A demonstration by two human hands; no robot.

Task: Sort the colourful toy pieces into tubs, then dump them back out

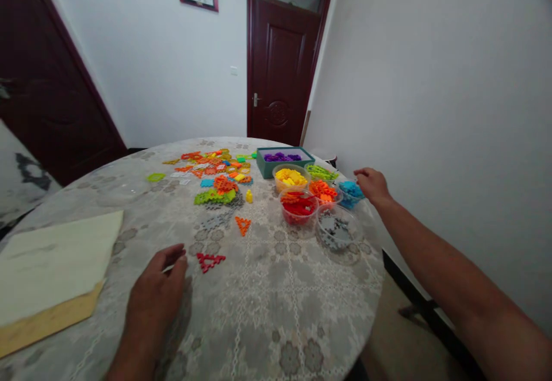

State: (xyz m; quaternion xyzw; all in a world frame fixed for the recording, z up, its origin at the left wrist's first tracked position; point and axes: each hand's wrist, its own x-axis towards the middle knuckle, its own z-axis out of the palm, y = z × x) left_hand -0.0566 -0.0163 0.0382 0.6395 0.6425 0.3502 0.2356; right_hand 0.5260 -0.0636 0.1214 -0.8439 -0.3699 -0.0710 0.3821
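My left hand (160, 283) rests on the tablecloth with its fingers loosely bent and thumb apart, holding nothing. Just right of its fingertips lies a red triangle-shaped plastic piece (210, 262). An orange triangle piece (242, 226) lies farther back. My right hand (373, 184) hovers at the right rim of a clear tub of blue pieces (351, 192), fingers slightly apart, and nothing shows in them. Near that tub are tubs of orange pieces (323, 191), red pieces (299, 207), grey pieces (335, 230), yellow pieces (291, 177) and green pieces (321, 172).
A green box (265, 168) holding purple pieces stands behind the tubs. A mixed pile of colored pieces (215, 165) spreads over the far middle. Pale sheets (60, 254) lie at the left. The round table (276, 306) curves away at the right, near a white wall.
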